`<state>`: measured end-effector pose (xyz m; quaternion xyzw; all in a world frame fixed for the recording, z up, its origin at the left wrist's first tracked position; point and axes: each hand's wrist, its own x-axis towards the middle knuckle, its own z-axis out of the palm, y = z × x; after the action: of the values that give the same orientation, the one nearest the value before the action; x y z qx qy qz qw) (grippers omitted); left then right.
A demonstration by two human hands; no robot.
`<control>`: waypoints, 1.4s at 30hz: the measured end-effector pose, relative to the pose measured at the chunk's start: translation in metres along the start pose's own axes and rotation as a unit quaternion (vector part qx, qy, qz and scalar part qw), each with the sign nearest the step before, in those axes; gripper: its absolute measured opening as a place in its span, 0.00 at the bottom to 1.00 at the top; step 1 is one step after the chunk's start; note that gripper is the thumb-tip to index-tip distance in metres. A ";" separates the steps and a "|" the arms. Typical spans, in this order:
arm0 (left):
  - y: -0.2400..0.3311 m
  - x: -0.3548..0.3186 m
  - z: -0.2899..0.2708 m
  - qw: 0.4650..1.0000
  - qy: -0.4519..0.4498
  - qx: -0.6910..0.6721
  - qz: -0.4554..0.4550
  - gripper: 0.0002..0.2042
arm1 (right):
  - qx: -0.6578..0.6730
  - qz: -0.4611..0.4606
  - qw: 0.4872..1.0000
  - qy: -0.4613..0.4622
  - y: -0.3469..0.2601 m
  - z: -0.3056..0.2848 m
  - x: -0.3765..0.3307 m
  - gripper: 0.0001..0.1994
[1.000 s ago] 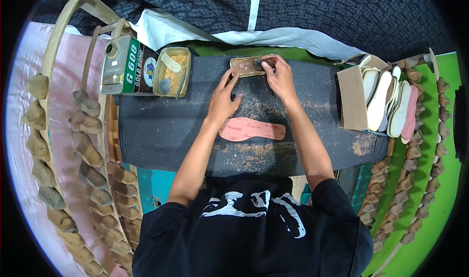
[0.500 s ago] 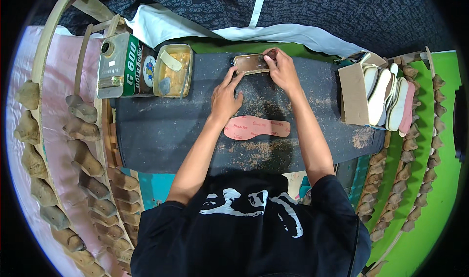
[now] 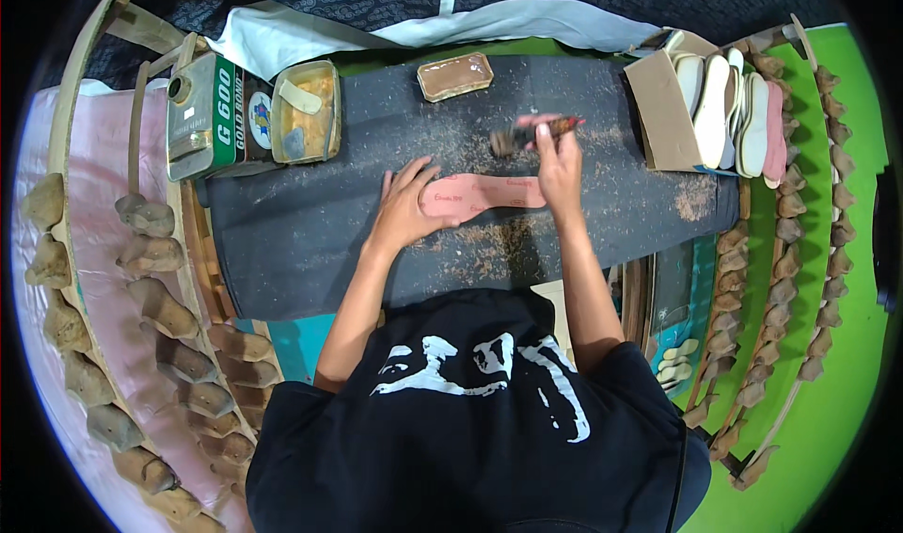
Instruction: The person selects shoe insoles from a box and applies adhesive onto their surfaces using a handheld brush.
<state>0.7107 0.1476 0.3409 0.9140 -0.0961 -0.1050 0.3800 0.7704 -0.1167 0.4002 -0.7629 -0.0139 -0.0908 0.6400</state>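
Observation:
A pink shoe insole (image 3: 484, 194) with red print lies flat on the dark worktable (image 3: 282, 251), its wider end to the left. My left hand (image 3: 406, 206) is at that end, thumb along the near edge and the other fingers toward the far side, gripping it against the table. Over the insole's right part, my right hand (image 3: 559, 164) is closed round the handle of a brush (image 3: 508, 142). The bristles point left and are blurred by motion. Beyond the hands stands a small rectangular dish (image 3: 455, 75) of brown, glossy liquid.
At the far left stand a green-and-grey metal can (image 3: 216, 119) and a plastic tub (image 3: 324, 119) of yellowish contents. A cardboard box (image 3: 663, 110) of pale insoles (image 3: 713, 110) is far right. Crumbs litter the table. Racks of wooden shoe lasts (image 3: 160, 307) flank both sides.
My left hand has left the dish and come down onto the insole. My right hand has brought the brush from the dish back toward the insole. The whole view has shifted slightly.

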 end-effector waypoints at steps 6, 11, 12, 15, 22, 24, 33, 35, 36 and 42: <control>0.006 -0.036 0.028 0.996 0.059 0.069 0.001 0.45 | -0.071 0.018 0.994 -0.076 0.029 0.009 -0.080 0.07; 0.006 -0.050 0.047 0.989 0.133 0.072 -0.002 0.43 | -0.127 0.041 0.989 -0.055 0.043 -0.017 -0.076 0.11; 0.007 -0.052 0.050 0.988 0.133 0.073 -0.002 0.43 | -0.124 0.041 0.991 -0.015 0.049 -0.028 -0.069 0.11; 0.008 -0.058 0.055 0.986 0.151 0.071 -0.001 0.42 | -0.260 0.020 0.965 0.034 0.051 -0.058 -0.053 0.10; 0.004 -0.064 0.066 0.982 0.174 0.075 0.015 0.41 | -0.141 0.009 0.987 -0.078 0.049 -0.009 -0.085 0.12; 0.004 -0.063 0.066 0.981 0.179 0.073 0.016 0.41 | -0.133 0.048 0.988 -0.063 0.064 -0.009 -0.092 0.11; 0.006 -0.064 0.066 0.978 0.192 0.082 0.013 0.41 | -0.185 -0.001 0.982 0.039 0.055 -0.054 -0.071 0.08; 0.005 -0.063 0.067 0.978 0.190 0.084 0.014 0.41 | -0.139 0.005 0.990 -0.016 0.048 -0.038 -0.080 0.09; 0.005 -0.064 0.068 0.978 0.191 0.084 0.016 0.41 | -0.171 -0.043 0.984 -0.030 0.057 -0.037 -0.084 0.10; 0.003 -0.068 0.070 0.977 0.198 0.079 0.017 0.41 | -0.146 -0.004 0.987 0.069 0.087 -0.090 -0.051 0.11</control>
<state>0.6265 0.1158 0.3029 0.9421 -0.0423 0.0926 0.3196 0.7212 -0.2162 0.3218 -0.8397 0.0406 -0.1475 0.5210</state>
